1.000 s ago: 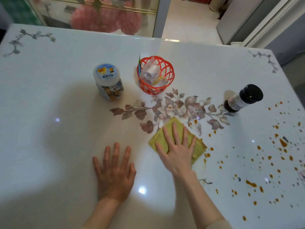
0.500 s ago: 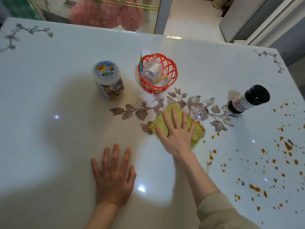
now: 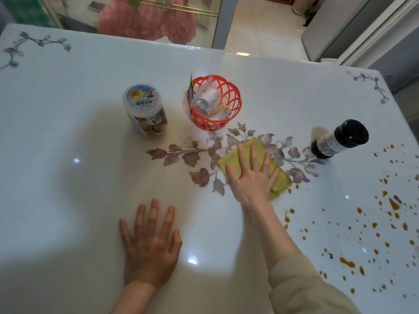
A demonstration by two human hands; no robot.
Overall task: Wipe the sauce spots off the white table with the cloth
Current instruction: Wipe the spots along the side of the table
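Pressing the yellow cloth (image 3: 280,184) flat on the white table (image 3: 68,114) with the right hand (image 3: 250,179), fingers straight and spread, just left of the sauce spots (image 3: 393,203), probably for an even sweep. Leaning on the left hand (image 3: 150,248), fingers straight, empty, likely for balance. Counted: one cloth, jar (image 3: 145,111), basket (image 3: 233,96), bottle (image 3: 340,139); spots by dozens.

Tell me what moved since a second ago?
The right hand, fingers flat, slid the folded yellow-green cloth away from the person, onto the printed flowers. The left hand stayed flat on the white table; the clear plastic jar, red plastic basket, dark bottle and orange sauce spots stayed put.
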